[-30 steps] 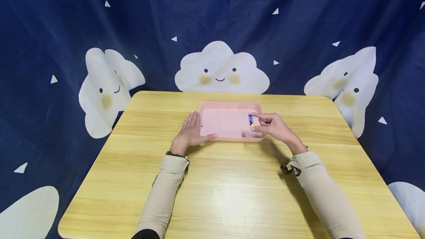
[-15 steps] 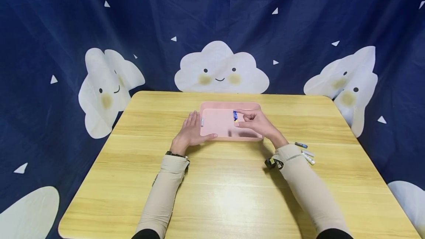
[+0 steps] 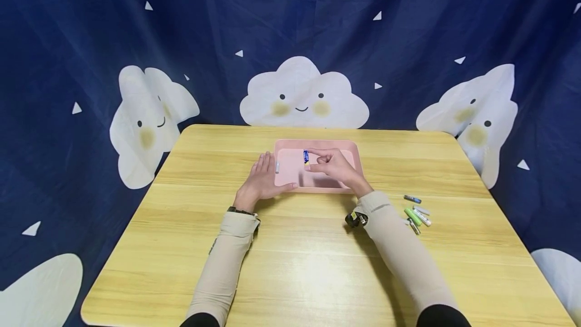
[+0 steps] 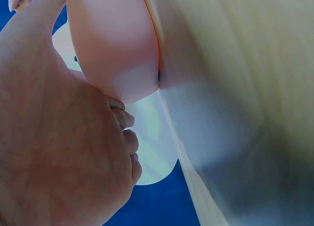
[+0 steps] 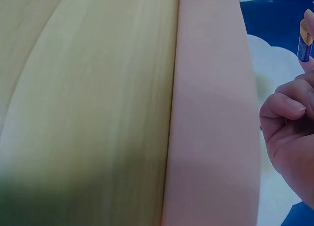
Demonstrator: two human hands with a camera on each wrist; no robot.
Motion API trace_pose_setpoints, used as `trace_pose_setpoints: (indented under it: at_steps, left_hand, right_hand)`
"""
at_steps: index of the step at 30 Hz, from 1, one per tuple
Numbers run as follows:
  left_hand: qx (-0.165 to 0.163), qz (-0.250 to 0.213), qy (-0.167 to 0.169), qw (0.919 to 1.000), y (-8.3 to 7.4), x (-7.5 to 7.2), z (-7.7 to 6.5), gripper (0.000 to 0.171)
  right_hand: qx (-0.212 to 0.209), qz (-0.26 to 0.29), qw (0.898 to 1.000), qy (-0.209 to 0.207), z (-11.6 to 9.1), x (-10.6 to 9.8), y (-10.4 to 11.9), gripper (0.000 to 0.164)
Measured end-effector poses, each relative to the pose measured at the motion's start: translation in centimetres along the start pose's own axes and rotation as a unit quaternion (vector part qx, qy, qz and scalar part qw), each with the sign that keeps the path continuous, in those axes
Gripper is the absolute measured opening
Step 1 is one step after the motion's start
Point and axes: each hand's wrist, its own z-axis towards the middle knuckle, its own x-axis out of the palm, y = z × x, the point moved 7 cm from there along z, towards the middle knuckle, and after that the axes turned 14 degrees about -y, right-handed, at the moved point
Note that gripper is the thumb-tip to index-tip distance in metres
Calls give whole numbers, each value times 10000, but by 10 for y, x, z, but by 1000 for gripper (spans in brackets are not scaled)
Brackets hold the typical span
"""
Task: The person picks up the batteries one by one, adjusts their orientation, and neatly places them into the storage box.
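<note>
A blue battery with a yellow end point(image 3: 306, 157) is pinched between the thumb and index finger of my right hand point(image 3: 335, 165), held upright above the pink tray point(image 3: 317, 190). In the right wrist view the same battery point(image 5: 304, 40) shows at the right edge, the other fingers curled below it. My left hand point(image 3: 262, 179) rests against the tray's left end, its fingers straight and the thumb on the near rim. The left wrist view shows that palm point(image 4: 64, 138) beside the tray wall point(image 4: 117, 54). A small light-grey battery point(image 3: 277, 167) stands or lies inside the tray at its left wall.
On the wooden table point(image 3: 290, 261), right of my right forearm, lie a dark blue battery point(image 3: 412, 199), a green one point(image 3: 412, 216), a white one point(image 3: 422, 217) and a dark one point(image 3: 414, 226). A blue curtain with clouds point(image 3: 304, 95) hangs behind the table.
My right hand has carried the blue battery leftward over the tray, from its right side to left of the middle. The batteries on the table have come into view. The left hand has stayed put.
</note>
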Motion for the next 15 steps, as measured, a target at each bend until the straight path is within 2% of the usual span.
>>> trace_pose_setpoints:
  at_steps: [15]
  left_hand:
    - [73,13,27,10000,-2,-2,-2,127]
  right_hand:
    - [545,-213,9981,-200,15,28,-20,64]
